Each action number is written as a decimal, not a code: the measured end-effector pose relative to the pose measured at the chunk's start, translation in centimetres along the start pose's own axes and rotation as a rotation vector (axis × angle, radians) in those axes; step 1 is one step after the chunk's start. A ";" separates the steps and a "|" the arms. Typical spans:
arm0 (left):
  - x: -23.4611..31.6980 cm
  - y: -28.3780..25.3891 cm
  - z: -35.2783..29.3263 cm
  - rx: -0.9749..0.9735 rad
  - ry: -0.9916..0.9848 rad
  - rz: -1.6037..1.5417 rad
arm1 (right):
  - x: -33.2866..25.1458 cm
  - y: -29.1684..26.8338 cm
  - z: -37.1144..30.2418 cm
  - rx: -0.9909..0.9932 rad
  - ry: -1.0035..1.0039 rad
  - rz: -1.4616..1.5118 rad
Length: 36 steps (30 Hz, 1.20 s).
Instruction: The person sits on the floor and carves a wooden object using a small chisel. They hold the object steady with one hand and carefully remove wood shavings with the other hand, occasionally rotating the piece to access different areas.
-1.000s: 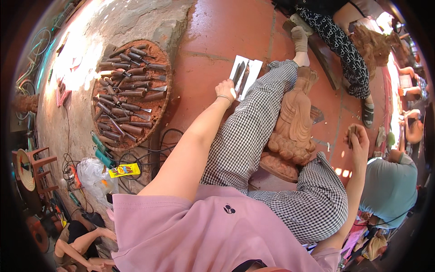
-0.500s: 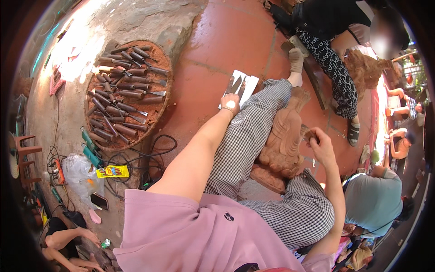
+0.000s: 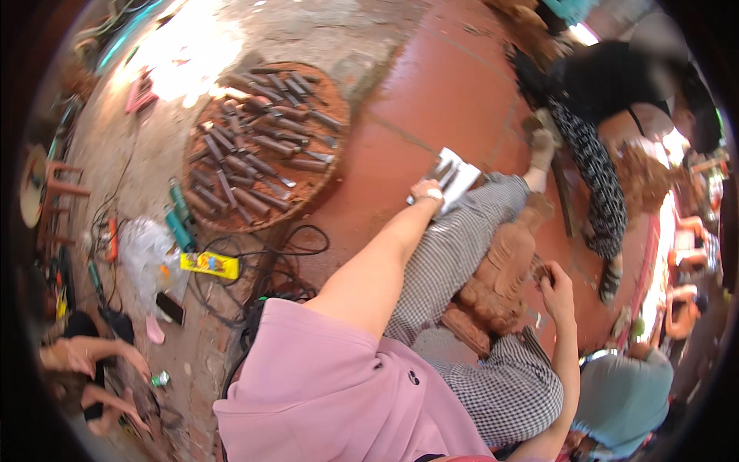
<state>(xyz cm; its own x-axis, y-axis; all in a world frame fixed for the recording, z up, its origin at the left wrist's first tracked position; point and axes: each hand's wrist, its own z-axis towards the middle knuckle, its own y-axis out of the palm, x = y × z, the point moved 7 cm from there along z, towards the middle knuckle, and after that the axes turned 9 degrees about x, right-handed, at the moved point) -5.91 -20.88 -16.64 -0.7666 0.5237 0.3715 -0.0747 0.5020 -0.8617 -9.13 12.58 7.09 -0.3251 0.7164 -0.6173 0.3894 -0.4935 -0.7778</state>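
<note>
Several blurred left fingers [image 3: 423,188] touch a white sheet [image 3: 463,180] while right fingers [image 3: 552,271] curl near a carving [image 3: 503,266], both grips unclear.

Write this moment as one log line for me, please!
left hand: at white sheet | right hand: beside carved wooden figure, grip unclear | tools: in round tray | yellow packet: beside plastic bag

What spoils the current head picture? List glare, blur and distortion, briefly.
Head view: sunlight washes out the pale ground at upper left; head view: overall blur softens the chisels, carved wooden figure and left hand; head view: fisheye distortion, dark rounded corners.
</note>
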 end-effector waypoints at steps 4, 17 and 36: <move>-3.3 -1.7 -1.0 -0.184 -0.077 -0.446 | -0.4 0.6 -0.3 -0.001 -0.045 0.009; -37.4 -34.2 -15.6 0.855 -0.178 -1.454 | -7.3 0.9 -2.6 -0.137 -0.375 -0.242; -69.2 -38.8 -38.6 1.988 -0.448 -1.504 | -6.4 -1.4 -4.0 -0.057 -0.544 -0.291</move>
<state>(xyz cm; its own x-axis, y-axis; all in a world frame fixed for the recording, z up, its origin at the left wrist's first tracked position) 74.69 -50.02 4.45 0.2901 0.3751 0.8805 -0.4176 -0.7782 0.4691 -4.13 10.71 12.59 -0.8120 0.4557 -0.3647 0.2596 -0.2776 -0.9249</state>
